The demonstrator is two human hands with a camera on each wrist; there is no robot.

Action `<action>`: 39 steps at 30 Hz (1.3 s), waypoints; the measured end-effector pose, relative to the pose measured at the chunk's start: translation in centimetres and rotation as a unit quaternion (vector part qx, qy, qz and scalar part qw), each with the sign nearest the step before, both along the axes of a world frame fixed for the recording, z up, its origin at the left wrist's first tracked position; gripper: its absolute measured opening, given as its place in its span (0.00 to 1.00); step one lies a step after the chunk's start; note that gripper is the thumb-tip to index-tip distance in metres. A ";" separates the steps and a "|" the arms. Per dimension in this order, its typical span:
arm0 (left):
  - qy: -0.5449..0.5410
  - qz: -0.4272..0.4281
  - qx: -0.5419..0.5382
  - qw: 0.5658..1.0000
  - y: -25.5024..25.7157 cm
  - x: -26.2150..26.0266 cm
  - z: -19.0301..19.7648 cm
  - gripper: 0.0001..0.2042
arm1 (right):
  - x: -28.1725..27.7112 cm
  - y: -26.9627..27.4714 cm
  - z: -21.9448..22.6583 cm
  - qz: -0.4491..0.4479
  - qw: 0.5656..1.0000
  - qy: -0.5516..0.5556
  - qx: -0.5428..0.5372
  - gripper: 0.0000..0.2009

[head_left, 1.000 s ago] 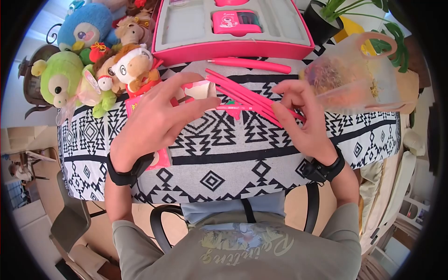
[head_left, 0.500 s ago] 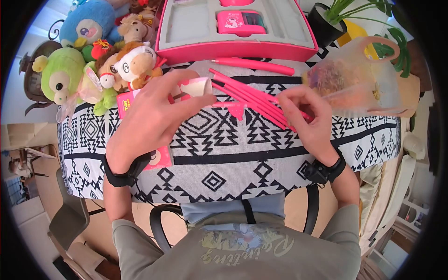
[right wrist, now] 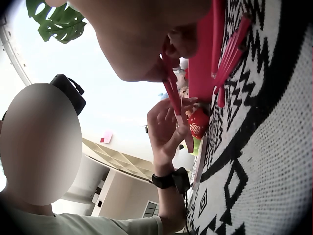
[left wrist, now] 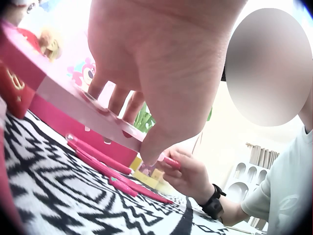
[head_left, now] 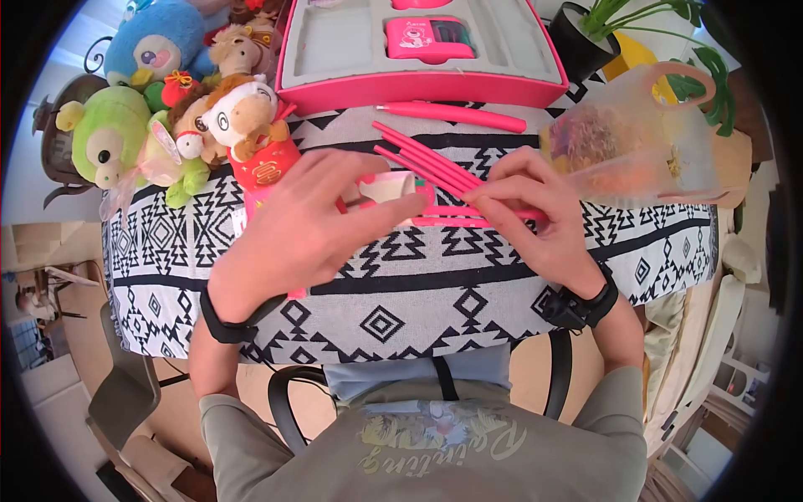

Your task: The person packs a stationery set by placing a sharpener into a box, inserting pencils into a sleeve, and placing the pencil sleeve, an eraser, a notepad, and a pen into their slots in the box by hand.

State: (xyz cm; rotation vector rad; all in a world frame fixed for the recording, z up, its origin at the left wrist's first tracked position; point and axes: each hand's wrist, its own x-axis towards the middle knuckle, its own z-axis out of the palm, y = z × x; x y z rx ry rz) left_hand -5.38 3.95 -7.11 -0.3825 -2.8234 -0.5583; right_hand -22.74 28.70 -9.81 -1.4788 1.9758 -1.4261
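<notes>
My left hand (head_left: 293, 222) grips a slim pink-and-white cardboard box (head_left: 389, 186), its end facing right. In the left wrist view the box (left wrist: 93, 120) runs long under my fingers, with a bear print on it. Pinched between the thumb and fingers of my right hand (head_left: 539, 205) are pink pencils (head_left: 456, 216), whose far ends meet the box's right end. The right wrist view shows these pencils (right wrist: 172, 95) stretching from my right hand toward my left. Several more pink pencils (head_left: 427, 163) lie fanned on the patterned cloth beside my right fingertips.
A thicker pink pen (head_left: 452, 117) lies behind the pencils. Beyond it stands a large pink box (head_left: 427, 96) with a moulded tray. Plush toys (head_left: 109, 142) crowd the left, and a clear plastic bag (head_left: 636, 142) and a potted plant (head_left: 577, 42) stand on the right.
My left hand has moved right with the cardboard box, toward my right hand. The pencils in my right hand now line up with the box's end, apart from the fanned ones.
</notes>
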 end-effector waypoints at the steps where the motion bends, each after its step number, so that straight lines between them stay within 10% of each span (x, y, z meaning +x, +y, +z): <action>1: 0.010 -0.007 0.006 1.000 0.6 -0.1 -0.2 0.23 | 0.3 0.0 0.0 0.008 0.999 -0.042 0.002 0.11; 7: 0.019 -0.014 0.067 0.997 3.3 -0.1 -1.3 0.29 | 0.9 -0.4 -0.7 0.182 0.982 -0.027 -0.032 0.29; 11: 0.025 0.024 0.059 0.998 2.6 -0.3 -1.4 0.28 | 0.4 -0.3 -0.8 0.145 0.989 -0.007 -0.020 0.31; 15: 0.035 0.075 0.016 0.996 1.0 -0.1 0.4 0.24 | 0.0 -0.5 -0.2 -0.053 0.997 0.047 0.002 0.10; 22: -0.001 0.063 -0.001 0.998 0.1 0.4 0.8 0.25 | -0.1 0.1 -1.2 0.037 0.971 0.182 0.150 0.11; 25: 0.029 0.119 0.177 0.977 0.1 0.5 0.3 0.24 | 0.2 0.1 -1.3 0.028 0.968 0.185 0.167 0.12; 39: -0.043 0.014 -0.058 0.997 1.3 -0.3 -1.5 0.31 | -0.2 0.2 -1.5 -0.015 0.963 0.204 0.177 0.11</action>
